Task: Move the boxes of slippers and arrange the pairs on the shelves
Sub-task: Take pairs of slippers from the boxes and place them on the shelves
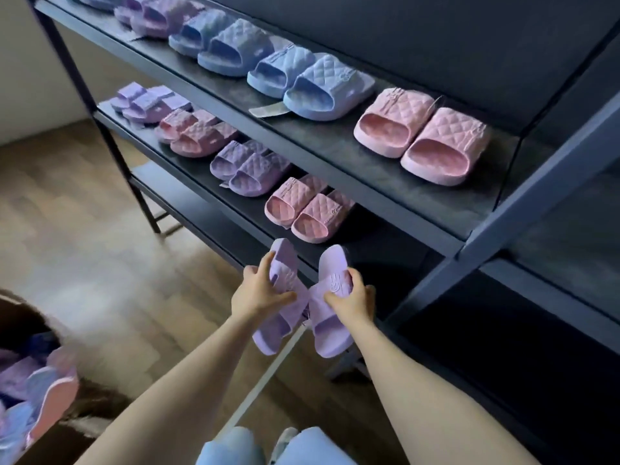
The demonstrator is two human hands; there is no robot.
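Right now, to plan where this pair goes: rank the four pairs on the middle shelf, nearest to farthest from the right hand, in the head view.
1. Pink pair, rightmost, just beyond the right hand.
2. Purple pair, next leftward.
3. Dusky pink pair, farther left.
4. Lilac pair, far left end.

The place reads as a footwear shop display or stockroom. A dark metal shelving unit carries matching quilted slippers set out in pairs, in rows along the front edges of two shelves, some with a paper tag attached. A box of loose slippers stands on the wood-pattern floor.
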